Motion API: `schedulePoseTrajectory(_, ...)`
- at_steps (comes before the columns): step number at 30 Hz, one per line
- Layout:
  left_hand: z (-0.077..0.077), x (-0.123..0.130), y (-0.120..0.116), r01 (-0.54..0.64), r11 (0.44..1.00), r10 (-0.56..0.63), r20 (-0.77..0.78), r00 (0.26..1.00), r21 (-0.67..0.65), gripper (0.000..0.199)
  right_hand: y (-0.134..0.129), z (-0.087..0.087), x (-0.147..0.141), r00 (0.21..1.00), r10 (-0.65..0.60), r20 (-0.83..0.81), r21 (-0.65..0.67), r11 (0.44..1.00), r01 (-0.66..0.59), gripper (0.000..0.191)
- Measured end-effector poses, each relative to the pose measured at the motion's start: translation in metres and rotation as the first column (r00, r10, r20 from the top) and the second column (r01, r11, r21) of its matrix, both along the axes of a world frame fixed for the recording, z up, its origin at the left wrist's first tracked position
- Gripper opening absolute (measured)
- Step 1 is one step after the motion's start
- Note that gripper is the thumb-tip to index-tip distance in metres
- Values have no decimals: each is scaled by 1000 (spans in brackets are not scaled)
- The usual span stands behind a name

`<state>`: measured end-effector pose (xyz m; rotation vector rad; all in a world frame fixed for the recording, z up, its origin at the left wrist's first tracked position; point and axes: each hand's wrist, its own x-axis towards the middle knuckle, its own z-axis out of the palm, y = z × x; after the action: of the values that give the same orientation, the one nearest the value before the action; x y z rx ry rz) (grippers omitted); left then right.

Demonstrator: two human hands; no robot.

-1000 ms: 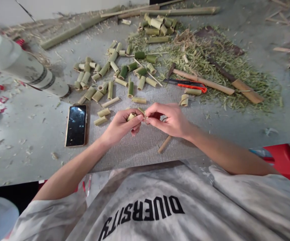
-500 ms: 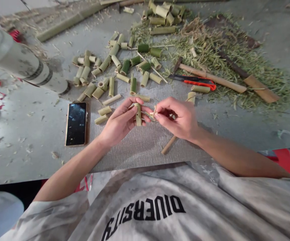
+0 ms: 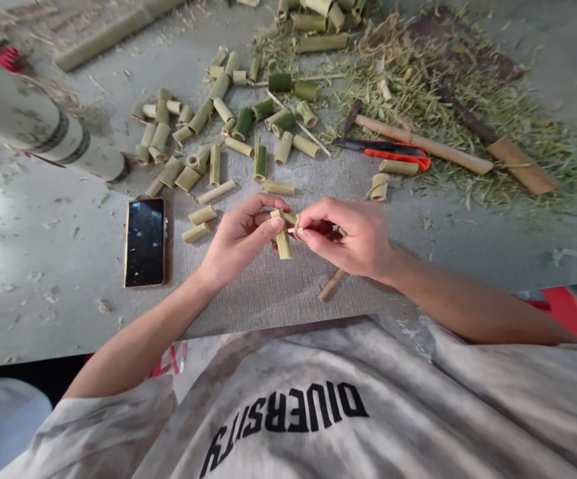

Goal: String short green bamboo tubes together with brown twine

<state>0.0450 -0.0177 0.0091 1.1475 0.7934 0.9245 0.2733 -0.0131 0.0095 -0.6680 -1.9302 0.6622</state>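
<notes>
Left hand (image 3: 238,238): clamped on a bamboo piece (image 3: 283,243)!
Right hand (image 3: 351,233): pinching a small pale bit (image 3: 296,230).
Cut tubes (image 3: 243,124): crowding just ahead.
Hammer (image 3: 433,146): by shavings (image 3: 532,126), cutter (image 3: 383,154) alongside.

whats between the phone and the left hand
In the head view, two short bamboo pieces lie between the phone and the left hand.

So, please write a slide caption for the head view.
Left hand holding a bamboo piece beside the right hand, at a table with phone, hammer and shavings.
</notes>
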Motion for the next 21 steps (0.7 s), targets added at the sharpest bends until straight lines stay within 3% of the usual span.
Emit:
schedulePoseTrajectory(9,7,-1,-2,-46,997,54,-131,990,58,45,-3,0,1,997,5,78,-2,1000,-5,9)
schedulePoseTrajectory(21,10,0,-2,-66,993,82,-169,982,94,45,-2,-1,2,989,-20,143,64,998,11,11)
